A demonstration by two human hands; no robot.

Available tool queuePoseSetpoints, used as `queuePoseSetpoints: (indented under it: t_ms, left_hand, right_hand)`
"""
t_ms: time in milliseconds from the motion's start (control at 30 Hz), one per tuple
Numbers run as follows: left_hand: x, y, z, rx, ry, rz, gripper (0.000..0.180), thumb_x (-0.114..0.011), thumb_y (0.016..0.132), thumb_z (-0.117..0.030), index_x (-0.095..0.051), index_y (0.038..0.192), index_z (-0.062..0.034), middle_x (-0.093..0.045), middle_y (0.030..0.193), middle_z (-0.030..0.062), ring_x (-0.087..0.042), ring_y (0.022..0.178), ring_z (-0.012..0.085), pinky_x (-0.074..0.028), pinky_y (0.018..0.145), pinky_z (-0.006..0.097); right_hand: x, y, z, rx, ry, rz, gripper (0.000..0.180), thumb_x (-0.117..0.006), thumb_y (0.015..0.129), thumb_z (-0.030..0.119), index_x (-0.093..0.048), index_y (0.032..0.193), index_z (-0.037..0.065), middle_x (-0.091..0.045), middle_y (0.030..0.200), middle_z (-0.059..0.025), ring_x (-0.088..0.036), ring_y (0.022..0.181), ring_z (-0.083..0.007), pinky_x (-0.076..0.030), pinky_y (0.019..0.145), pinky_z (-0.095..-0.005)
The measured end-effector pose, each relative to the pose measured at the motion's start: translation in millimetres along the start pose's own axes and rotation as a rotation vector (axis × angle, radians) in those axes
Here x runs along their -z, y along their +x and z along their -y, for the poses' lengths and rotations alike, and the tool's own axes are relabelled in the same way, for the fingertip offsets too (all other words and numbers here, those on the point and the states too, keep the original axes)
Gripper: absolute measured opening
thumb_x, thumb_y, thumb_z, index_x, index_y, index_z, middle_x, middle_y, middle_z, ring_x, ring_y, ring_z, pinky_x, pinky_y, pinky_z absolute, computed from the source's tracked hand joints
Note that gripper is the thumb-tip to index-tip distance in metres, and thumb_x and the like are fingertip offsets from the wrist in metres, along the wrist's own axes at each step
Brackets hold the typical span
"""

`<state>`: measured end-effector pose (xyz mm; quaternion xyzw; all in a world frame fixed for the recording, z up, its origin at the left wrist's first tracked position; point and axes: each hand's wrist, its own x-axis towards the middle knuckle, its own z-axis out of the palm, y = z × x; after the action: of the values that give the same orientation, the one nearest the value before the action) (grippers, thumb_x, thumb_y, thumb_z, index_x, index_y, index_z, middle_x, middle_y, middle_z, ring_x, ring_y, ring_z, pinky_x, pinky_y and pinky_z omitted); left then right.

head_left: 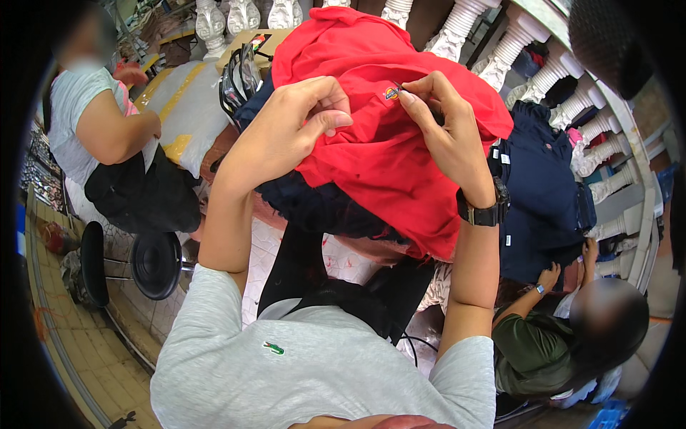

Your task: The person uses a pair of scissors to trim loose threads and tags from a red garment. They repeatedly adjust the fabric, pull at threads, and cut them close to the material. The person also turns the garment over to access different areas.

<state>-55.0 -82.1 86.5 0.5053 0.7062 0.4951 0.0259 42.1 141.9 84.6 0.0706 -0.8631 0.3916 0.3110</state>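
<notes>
A red garment lies spread over a heap of dark navy cloth in front of me, with a small round yellow and dark emblem sewn on it. My right hand, with a black watch on the wrist, is closed at the emblem's right edge. A small dark pointed tool shows between its thumb and forefinger; the rest of it is hidden by the hand. To the left, over the red cloth, my left hand has its thumb and fingers pinched together. What sits in that pinch, if anything, cannot be made out.
Dark navy garments are piled at the right, where a person in dark green handles them. Another person in a light shirt sits at the left beside plastic-wrapped bundles. A black round stool stands near. White balusters line the back.
</notes>
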Motion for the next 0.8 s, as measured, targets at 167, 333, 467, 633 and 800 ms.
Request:
queuePoseSetpoints:
  t_ms: [167,333,467,633,800]
  left_hand:
    - [10.6,-6.9,4.8,0.211,0.031,0.088,0.011,-0.065,0.094,-0.007,-0.059,0.093,0.0012,-0.055,0.079,0.0005,-0.051,0.072,0.0075,-0.043,0.068,0.026]
    - [20.5,4.4,25.5,0.087,-0.070,0.236,0.013,-0.064,0.098,-0.014,-0.062,0.097,-0.0005,-0.058,0.084,-0.0018,-0.052,0.075,0.0057,-0.045,0.071,0.024]
    - [19.7,12.8,33.6,0.082,-0.444,0.091,0.019,-0.060,0.102,-0.022,-0.065,0.099,-0.0044,-0.060,0.088,-0.0030,-0.054,0.078,0.0060,-0.046,0.074,0.022]
    - [7.8,25.2,40.4,0.007,-0.610,-0.058,0.016,-0.060,0.103,-0.021,-0.063,0.101,-0.0055,-0.056,0.086,-0.0027,-0.052,0.079,0.0059,-0.042,0.072,0.021]
    - [2.3,31.8,25.9,-0.024,-0.471,-0.095,0.018,-0.061,0.102,-0.023,-0.065,0.101,-0.0060,-0.057,0.082,-0.0040,-0.052,0.076,0.0046,-0.041,0.070,0.021]
  right_hand:
    - [-9.1,-1.3,-6.5,0.081,0.160,-0.017,0.019,-0.064,0.097,0.017,-0.062,0.100,-0.002,-0.070,0.087,-0.0116,-0.067,0.079,-0.0200,-0.051,0.074,-0.0324]
    - [-17.2,3.2,-5.3,0.097,0.134,-0.013,0.019,-0.065,0.097,0.018,-0.062,0.099,-0.001,-0.070,0.087,-0.0122,-0.068,0.080,-0.0220,-0.051,0.074,-0.0331]
    - [-18.3,6.2,-4.2,0.128,-0.008,0.000,0.017,-0.066,0.095,0.019,-0.063,0.098,0.003,-0.069,0.086,-0.0111,-0.067,0.076,-0.0261,-0.051,0.069,-0.0351]
    - [-15.9,6.0,1.9,0.190,-0.218,-0.006,0.014,-0.067,0.093,0.019,-0.061,0.095,0.006,-0.067,0.085,-0.0077,-0.065,0.073,-0.0296,-0.049,0.062,-0.0385]
    - [-18.3,6.8,6.4,0.248,-0.378,-0.057,0.010,-0.066,0.092,0.018,-0.061,0.094,0.009,-0.065,0.085,-0.0058,-0.065,0.070,-0.0290,-0.047,0.057,-0.0401]
